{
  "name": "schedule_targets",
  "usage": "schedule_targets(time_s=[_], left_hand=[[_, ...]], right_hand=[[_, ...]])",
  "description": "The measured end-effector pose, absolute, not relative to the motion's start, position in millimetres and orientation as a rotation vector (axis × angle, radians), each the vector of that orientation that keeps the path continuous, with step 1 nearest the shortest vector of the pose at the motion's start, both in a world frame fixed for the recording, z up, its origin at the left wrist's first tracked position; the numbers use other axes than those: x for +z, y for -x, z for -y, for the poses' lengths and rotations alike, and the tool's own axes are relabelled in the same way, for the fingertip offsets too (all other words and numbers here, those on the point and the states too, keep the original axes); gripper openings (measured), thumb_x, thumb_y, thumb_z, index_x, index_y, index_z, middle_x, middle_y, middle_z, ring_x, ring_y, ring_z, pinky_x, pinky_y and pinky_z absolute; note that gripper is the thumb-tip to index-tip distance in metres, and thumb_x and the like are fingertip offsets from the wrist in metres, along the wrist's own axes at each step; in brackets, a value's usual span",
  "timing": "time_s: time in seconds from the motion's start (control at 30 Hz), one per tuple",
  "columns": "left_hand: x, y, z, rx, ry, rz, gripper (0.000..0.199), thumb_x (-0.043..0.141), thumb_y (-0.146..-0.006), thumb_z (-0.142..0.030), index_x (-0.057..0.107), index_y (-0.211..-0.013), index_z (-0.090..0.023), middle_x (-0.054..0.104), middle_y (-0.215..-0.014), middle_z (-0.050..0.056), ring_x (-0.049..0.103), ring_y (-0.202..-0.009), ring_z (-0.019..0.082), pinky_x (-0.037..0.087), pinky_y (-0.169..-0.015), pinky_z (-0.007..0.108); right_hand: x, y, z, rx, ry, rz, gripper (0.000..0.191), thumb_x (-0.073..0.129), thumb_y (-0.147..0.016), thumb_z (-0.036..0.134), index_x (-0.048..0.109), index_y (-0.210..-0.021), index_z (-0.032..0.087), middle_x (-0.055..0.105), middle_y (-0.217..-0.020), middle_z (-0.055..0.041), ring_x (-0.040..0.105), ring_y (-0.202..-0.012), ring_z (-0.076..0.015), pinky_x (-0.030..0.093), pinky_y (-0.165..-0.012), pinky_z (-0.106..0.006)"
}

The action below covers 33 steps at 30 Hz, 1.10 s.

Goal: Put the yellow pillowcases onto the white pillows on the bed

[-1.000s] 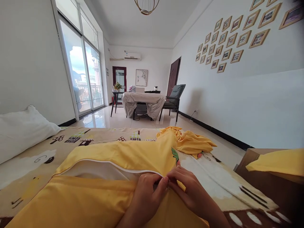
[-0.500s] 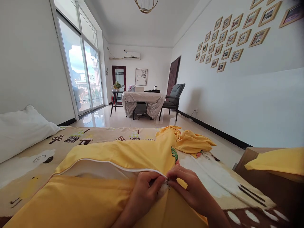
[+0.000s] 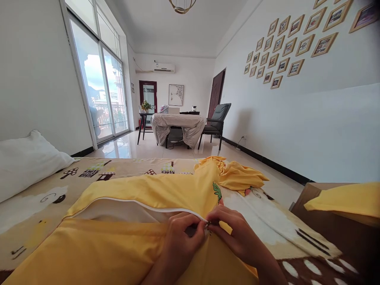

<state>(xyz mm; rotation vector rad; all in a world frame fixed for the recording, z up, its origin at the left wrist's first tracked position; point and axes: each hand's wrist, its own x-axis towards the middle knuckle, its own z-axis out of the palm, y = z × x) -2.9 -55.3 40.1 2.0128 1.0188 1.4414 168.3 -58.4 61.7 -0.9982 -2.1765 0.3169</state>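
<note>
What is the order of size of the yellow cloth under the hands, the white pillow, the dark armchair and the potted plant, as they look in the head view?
1. Yellow cloth, clearly the largest
2. White pillow, cut off by the left edge
3. Dark armchair
4. Potted plant, the smallest

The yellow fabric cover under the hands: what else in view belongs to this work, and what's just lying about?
Part of the work:
yellow fabric cover with a white-edged opening, pinched by the left hand and right hand
beige patterned blanket beneath it

Just lying about, it seems:
plump white pillow
yellow cloth on the brown box
black padded armchair
</note>
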Motion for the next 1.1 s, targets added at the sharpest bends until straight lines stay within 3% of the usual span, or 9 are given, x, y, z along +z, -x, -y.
schedule_targets(time_s=[0.47, 0.7, 1.1], left_hand=[[39.3, 6.0, 63.3, 1.684, -2.305, -0.989, 0.013, 0.051, -0.081, -0.007, 0.058, -0.079, -0.018, 0.06, -0.073, 0.002, 0.054, -0.07, 0.014, 0.043, -0.065, 0.024], [38.4, 5.7, 62.4, 1.561, -2.337, -0.99, 0.006, 0.054, -0.086, -0.015, 0.057, -0.083, -0.02, 0.06, -0.075, 0.001, 0.053, -0.072, 0.015, 0.041, -0.067, 0.026], [39.7, 6.9, 58.6, 1.438, -2.343, -0.999, 0.016, 0.042, -0.093, -0.015, 0.048, -0.079, -0.019, 0.056, -0.076, 0.002, 0.051, -0.072, 0.015, 0.04, -0.065, 0.025]], right_hand=[[59.4, -173.9, 55.9, 0.264, 0.971, 2.16, 0.011, 0.05, -0.09, 0.02, 0.059, -0.083, 0.019, 0.064, -0.077, -0.0025, 0.058, -0.072, -0.015, 0.044, -0.066, -0.026], [58.4, -175.2, 56.5, 0.287, 0.945, 2.157, 0.01, 0.051, -0.09, 0.02, 0.059, -0.084, 0.02, 0.063, -0.077, -0.0018, 0.058, -0.073, -0.0142, 0.044, -0.068, -0.026], [59.9, -174.0, 56.6, 0.282, 0.935, 2.158, 0.009, 0.052, -0.09, 0.019, 0.059, -0.085, 0.02, 0.063, -0.077, -0.0008, 0.057, -0.072, -0.0129, 0.044, -0.067, -0.024]])
